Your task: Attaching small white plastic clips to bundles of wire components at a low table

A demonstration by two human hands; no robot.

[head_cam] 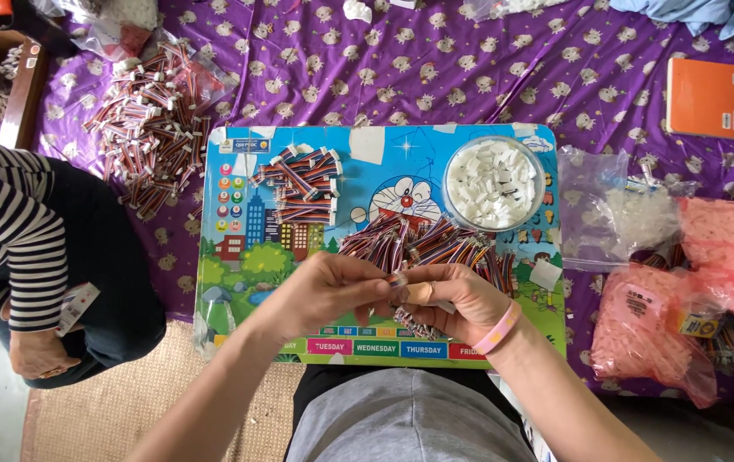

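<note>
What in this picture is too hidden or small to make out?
- Head view: the small piece between the left hand and right hand is mostly covered by the fingers.
- The white bits in the clear bowl are too small to tell apart.
- The person in the striped sleeve is cut off by the left edge.
- The pink bags blur what is inside.
</note>
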